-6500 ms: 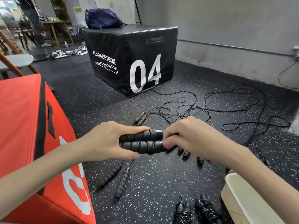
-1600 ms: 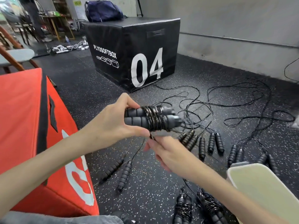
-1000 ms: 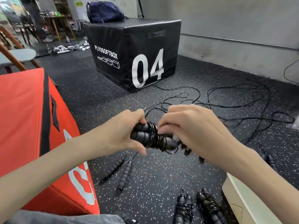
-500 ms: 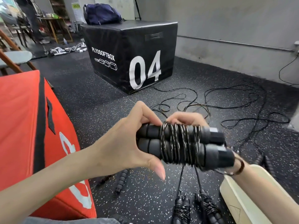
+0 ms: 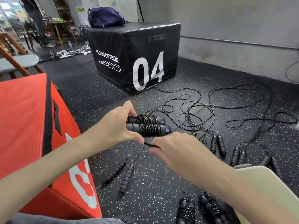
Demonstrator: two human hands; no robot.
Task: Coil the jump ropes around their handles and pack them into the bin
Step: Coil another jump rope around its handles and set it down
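Black loose ropes point(image 5: 202, 110) sprawl over the floor point(image 5: 153, 183) beyond the left hand point(image 5: 111, 128) gripping the wound handles point(image 5: 145, 126); right hand point(image 5: 176, 152) fingers pinch a strap point(image 5: 149, 144), red box point(image 5: 32, 126) at left.

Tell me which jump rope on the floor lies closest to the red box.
The uncoiled pair of handles lying just below the left hand, nearest the red box. The other loose pairs and the two coiled ropes sit further right, towards the bin.
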